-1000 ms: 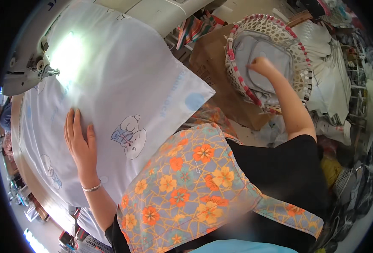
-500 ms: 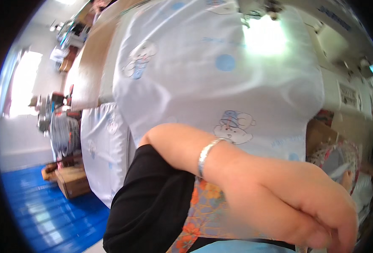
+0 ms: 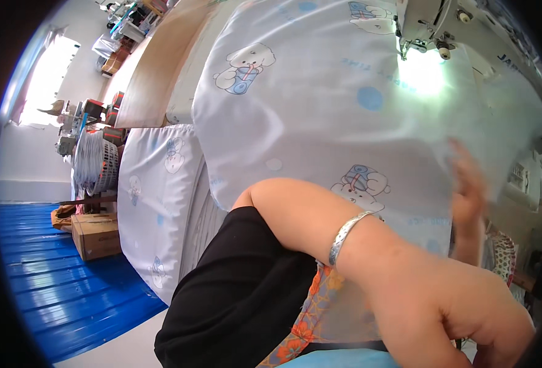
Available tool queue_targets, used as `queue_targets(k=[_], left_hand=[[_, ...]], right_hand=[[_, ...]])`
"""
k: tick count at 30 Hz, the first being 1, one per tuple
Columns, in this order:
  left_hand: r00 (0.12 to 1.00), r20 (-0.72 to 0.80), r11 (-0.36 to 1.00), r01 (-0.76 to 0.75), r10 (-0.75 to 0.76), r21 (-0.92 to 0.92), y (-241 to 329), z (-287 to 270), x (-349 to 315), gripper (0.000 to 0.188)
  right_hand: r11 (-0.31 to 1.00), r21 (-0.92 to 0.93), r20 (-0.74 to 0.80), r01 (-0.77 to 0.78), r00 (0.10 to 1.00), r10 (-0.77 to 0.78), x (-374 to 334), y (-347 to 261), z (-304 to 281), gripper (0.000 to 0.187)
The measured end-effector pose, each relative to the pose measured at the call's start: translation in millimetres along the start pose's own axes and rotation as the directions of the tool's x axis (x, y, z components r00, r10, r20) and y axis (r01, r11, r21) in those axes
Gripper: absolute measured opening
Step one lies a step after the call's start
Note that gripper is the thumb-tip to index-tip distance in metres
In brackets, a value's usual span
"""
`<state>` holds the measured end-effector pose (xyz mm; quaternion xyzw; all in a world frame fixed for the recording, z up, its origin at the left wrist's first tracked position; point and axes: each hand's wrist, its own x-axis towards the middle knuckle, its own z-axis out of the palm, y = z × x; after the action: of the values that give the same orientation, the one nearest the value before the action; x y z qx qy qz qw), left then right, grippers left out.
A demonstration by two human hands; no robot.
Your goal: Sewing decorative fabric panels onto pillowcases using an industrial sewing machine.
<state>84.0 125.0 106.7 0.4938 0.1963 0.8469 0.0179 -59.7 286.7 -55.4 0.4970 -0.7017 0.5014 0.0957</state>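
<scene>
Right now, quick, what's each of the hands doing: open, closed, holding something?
Left hand: fingers bent, tips hidden; can't tell if it's holding anything.
Right hand: open, blurry, by the cloth; nothing seen in it.

1. White fabric [image 3: 307,122]: light-blue lettering [image 3: 378,70] is running across its upper part, left of the bright spot; another light-blue line [image 3: 415,221] is showing lower down, right of a cartoon animal print [image 3: 363,187].
2. Sewing machine [image 3: 482,37]: dark capitals [image 3: 511,61] are standing on the pale casing.
3. Pale panel [image 3: 518,176], far right: dark marks are blurring, unreadable.
</scene>
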Motion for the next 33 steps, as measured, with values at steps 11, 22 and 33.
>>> queue_targets(k=[11, 22, 33], left_hand=[[0.943, -0.183, -0.098, 0.162, -0.279, 0.982, 3, -100, -22, 0.028], [0.815, -0.573, -0.474, 0.473, -0.084, 0.743, 5, -201, -60, 0.016], [0.737, -0.675, -0.195, 0.665, 0.016, 0.721, 14, -147, -53, 0.012]], right_hand=[[0.780, -0.625, 0.515, 0.046, 0.775, 0.367, 67, -90, 50, 0.026], [0.990, 0.043, 0.188, -0.135, 0.974, 0.124, 27, -3, 52, 0.023], [0.956, 0.141, -0.358, -0.257, 0.887, 0.291, 62, -12, 47, 0.012]])
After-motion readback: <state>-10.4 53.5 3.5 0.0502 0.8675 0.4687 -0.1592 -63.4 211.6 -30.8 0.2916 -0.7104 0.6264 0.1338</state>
